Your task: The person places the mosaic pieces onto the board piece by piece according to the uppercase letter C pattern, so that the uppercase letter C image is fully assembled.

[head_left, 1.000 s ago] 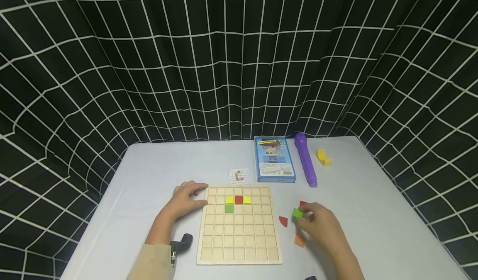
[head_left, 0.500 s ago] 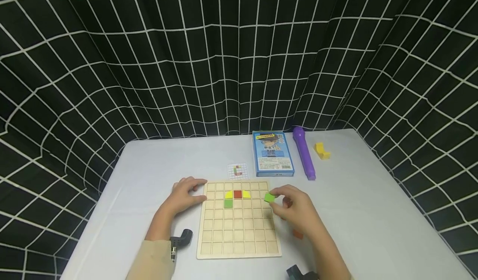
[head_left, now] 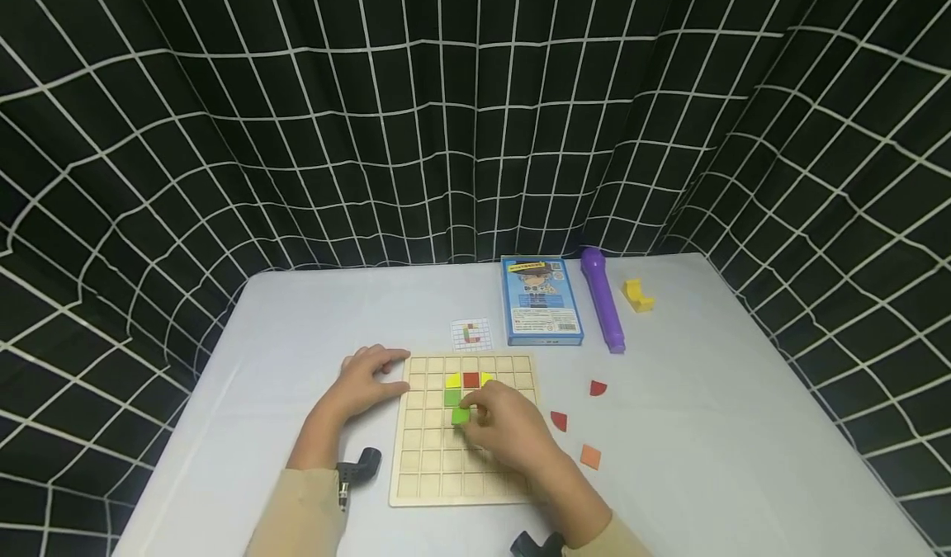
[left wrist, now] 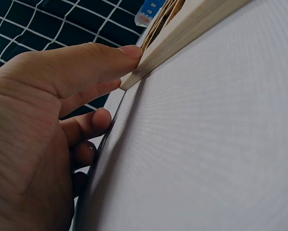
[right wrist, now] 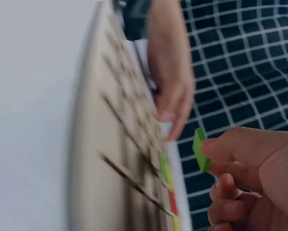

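A green square tile (head_left: 461, 416) is pinched between the thumb and fingertips of my right hand (head_left: 513, 429), over the wooden grid board (head_left: 431, 484). In the right wrist view that tile (right wrist: 200, 150) stands apart from the board. The board bears a red square tile (head_left: 471, 380), two yellow tiles beside it, one yellow tile (head_left: 453, 381) at its left, and another green square tile (head_left: 452, 398) below. My left hand (head_left: 361, 382) touches the board's left edge near the far corner with thumb and index finger; its other fingers are loosely bent (left wrist: 62, 106).
A small pattern card (head_left: 471, 335) lies behind the board. Beyond it are a blue box (head_left: 542, 301), a purple stick (head_left: 603, 301) and a yellow piece (head_left: 637, 295). Right of the board lie two red quarter-round tiles (head_left: 559, 421) and an orange square tile (head_left: 590, 457).
My right hand has carried the green tile from the right side of the table leftward over the board. My left hand stays at the board's edge. The view has shifted slightly.
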Demonstrator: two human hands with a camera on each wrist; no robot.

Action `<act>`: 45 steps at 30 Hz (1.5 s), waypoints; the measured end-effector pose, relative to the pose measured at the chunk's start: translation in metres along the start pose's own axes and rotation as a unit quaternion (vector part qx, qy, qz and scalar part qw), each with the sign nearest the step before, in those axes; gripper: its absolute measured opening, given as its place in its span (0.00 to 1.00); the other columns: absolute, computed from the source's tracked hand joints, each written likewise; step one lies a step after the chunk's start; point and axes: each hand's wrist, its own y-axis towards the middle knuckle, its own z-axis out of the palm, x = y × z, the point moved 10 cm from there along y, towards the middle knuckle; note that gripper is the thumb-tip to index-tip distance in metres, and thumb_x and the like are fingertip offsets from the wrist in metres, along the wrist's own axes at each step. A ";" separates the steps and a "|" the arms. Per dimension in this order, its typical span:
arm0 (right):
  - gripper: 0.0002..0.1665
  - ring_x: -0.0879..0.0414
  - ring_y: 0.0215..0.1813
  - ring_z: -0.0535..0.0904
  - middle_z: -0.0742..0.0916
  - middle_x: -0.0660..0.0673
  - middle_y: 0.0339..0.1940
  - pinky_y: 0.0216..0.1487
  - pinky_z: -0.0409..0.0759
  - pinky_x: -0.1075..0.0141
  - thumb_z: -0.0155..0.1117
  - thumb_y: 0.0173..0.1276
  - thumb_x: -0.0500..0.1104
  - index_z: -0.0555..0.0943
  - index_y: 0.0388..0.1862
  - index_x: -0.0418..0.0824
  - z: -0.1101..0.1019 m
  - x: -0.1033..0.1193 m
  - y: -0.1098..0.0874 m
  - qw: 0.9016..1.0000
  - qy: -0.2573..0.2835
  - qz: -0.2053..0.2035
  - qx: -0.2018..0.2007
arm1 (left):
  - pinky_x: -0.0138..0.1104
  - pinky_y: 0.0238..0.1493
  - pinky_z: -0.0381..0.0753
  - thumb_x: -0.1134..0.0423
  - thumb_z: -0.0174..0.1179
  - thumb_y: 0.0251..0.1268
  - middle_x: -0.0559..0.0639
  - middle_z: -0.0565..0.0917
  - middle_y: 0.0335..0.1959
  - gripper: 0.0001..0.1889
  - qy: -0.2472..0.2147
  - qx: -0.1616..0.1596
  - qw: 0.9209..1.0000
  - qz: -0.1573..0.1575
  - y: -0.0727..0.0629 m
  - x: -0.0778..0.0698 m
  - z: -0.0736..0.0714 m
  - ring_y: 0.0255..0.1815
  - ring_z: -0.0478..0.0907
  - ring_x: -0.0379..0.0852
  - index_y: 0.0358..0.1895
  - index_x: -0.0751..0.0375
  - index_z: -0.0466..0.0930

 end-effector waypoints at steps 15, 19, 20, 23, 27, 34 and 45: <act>0.08 0.63 0.24 0.69 0.80 0.56 0.24 0.22 0.66 0.68 0.80 0.59 0.44 0.94 0.37 0.46 0.027 0.003 0.005 0.994 -0.106 -0.005 -0.026 | 0.46 0.56 0.60 0.49 0.74 0.57 0.40 0.76 0.36 0.30 0.001 -0.001 1.000 -0.001 0.002 0.002 0.002 0.44 0.68 0.44 0.64 0.48 0.82; 0.06 0.65 0.24 0.72 0.85 0.53 0.25 0.22 0.67 0.69 0.79 0.59 0.43 0.94 0.36 0.46 0.025 0.005 0.002 0.992 -0.116 -0.003 -0.049 | 0.45 0.56 0.60 0.49 0.75 0.57 0.40 0.76 0.36 0.30 0.002 0.001 1.000 -0.007 0.000 0.003 0.002 0.44 0.68 0.45 0.64 0.47 0.82; 0.06 0.65 0.23 0.72 0.85 0.53 0.25 0.21 0.67 0.69 0.79 0.60 0.43 0.94 0.37 0.46 0.026 0.005 0.001 0.992 -0.119 0.000 -0.050 | 0.46 0.55 0.60 0.49 0.74 0.57 0.40 0.76 0.37 0.30 0.004 0.002 1.000 -0.006 0.000 0.003 0.003 0.44 0.68 0.44 0.64 0.48 0.82; 0.05 0.65 0.23 0.73 0.86 0.52 0.26 0.21 0.67 0.68 0.78 0.61 0.43 0.94 0.37 0.47 0.026 0.005 0.000 0.992 -0.121 0.002 -0.047 | 0.45 0.55 0.60 0.49 0.74 0.57 0.40 0.76 0.37 0.30 0.004 0.005 1.000 -0.006 -0.001 0.004 0.002 0.45 0.68 0.44 0.65 0.48 0.82; 0.05 0.64 0.24 0.74 0.87 0.52 0.27 0.22 0.69 0.67 0.77 0.64 0.45 0.94 0.39 0.48 0.026 0.002 0.002 0.992 -0.121 0.007 -0.041 | 0.45 0.56 0.60 0.49 0.74 0.57 0.41 0.76 0.37 0.30 0.003 -0.001 1.000 -0.002 0.000 0.002 -0.001 0.45 0.69 0.45 0.64 0.47 0.82; 0.07 0.62 0.23 0.72 0.88 0.50 0.28 0.22 0.68 0.67 0.76 0.65 0.45 0.94 0.40 0.48 0.026 -0.001 0.003 0.992 -0.121 0.014 -0.024 | 0.46 0.55 0.60 0.48 0.74 0.58 0.40 0.76 0.37 0.30 0.007 0.004 1.000 0.002 0.004 0.000 0.001 0.44 0.68 0.44 0.65 0.48 0.82; 0.16 0.60 0.22 0.66 0.81 0.53 0.24 0.22 0.65 0.66 0.73 0.66 0.45 0.91 0.52 0.47 0.028 0.007 -0.003 0.988 -0.152 -0.016 0.010 | 0.45 0.55 0.61 0.48 0.74 0.57 0.41 0.76 0.36 0.30 0.010 0.001 1.000 -0.005 0.003 0.001 0.000 0.44 0.69 0.44 0.65 0.48 0.82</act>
